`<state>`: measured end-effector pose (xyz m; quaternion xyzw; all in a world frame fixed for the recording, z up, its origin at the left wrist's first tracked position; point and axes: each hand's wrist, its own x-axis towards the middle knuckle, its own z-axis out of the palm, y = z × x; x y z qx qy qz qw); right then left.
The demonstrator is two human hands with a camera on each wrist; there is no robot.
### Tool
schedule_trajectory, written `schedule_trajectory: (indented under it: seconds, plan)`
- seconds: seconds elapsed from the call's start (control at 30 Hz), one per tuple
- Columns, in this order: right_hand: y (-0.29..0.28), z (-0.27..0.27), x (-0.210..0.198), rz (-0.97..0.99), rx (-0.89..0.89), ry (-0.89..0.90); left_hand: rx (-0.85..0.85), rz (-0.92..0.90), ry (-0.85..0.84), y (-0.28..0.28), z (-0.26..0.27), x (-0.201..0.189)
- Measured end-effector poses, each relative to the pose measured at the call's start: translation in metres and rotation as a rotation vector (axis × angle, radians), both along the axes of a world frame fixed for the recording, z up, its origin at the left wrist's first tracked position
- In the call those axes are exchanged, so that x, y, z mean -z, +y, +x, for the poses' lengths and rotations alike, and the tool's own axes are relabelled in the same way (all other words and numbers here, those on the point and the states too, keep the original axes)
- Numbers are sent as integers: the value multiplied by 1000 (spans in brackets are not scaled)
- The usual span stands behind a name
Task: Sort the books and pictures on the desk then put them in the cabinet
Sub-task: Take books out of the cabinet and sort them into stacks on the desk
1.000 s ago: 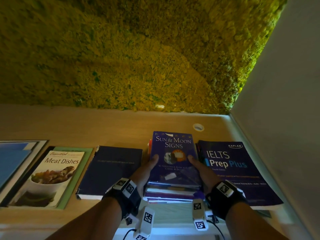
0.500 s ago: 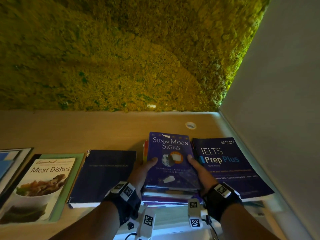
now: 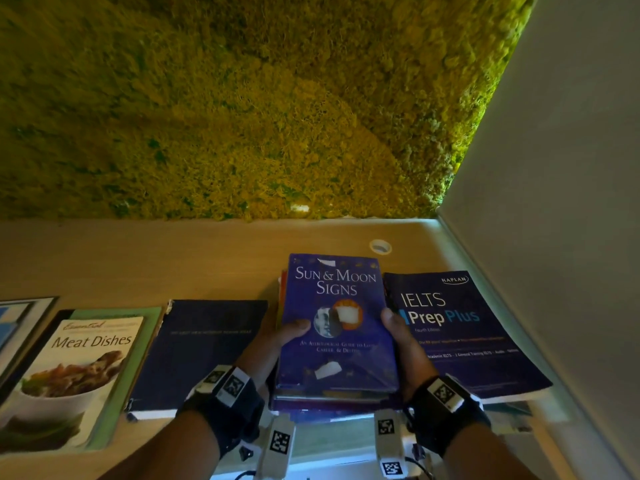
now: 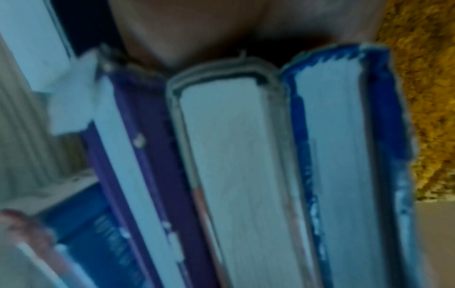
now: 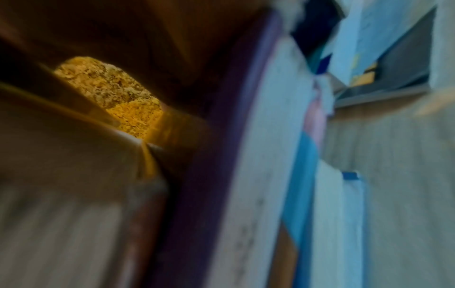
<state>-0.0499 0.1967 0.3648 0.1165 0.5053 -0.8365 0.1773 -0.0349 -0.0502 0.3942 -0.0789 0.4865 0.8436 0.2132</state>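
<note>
Both hands clamp a stack of books (image 3: 337,393) from either side, the left hand (image 3: 273,344) and right hand (image 3: 403,344) each with a thumb on the top cover, Sun & Moon Signs (image 3: 337,320), between a dark blue book (image 3: 204,351) and IELTS Prep Plus (image 3: 460,334) on the desk (image 3: 173,261)

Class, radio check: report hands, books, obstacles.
Left hand and right hand grip the book stack, Sun & Moon Signs on top. IELTS book close beside it. Cabinet not in view.
</note>
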Motion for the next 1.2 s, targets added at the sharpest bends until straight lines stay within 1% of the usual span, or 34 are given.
schedule_trajectory:
  seconds: [0.1, 0.2, 0.27, 0.33, 0.4, 0.47, 0.57, 0.63, 0.7, 0.73, 0.8, 0.87, 1.0, 1.13, 1.2]
  plan:
    - [-2, -7, -17, 30, 33, 182, -19, -17, 205, -5, -6, -1]
    - [-6, -10, -33, 55, 6, 327, 19, -71, 297, -10, -15, -14]
    - [-6, -12, -47, 94, -59, 398, 30, -122, 361, -13, -18, -19]
    - [-2, -12, -60, 138, -132, 475, 31, -172, 379, -14, -17, -23]
    - [3, -12, -62, 175, -179, 542, 41, -233, 408, -15, -13, -22]
    - [8, -7, -54, 217, -202, 548, 61, -291, 420, -17, -4, -16]
    - [12, 10, -32, 305, -245, 483, 98, -336, 410, -20, 12, -5]
    - [13, 24, -21, 343, -246, 459, 102, -349, 420, -18, 23, -4]
    - [11, 32, -19, 332, -248, 447, 104, -375, 452, -12, 29, -14]
    - [11, 34, -19, 313, -248, 434, 103, -358, 450, -8, 33, -20]
    - [11, 35, -22, 298, -251, 438, 61, -352, 450, -4, 36, -23]
    - [11, 34, -23, 321, -258, 448, 60, -348, 439, -9, 31, -13]
    - [8, 36, -21, 310, -236, 426, 89, -403, 432, -23, 22, 11]
    - [8, 38, -17, 330, -240, 435, 187, -480, 428, -30, 21, 14]
    - [8, 40, -21, 370, -235, 435, 193, -503, 419, -33, 21, 12]
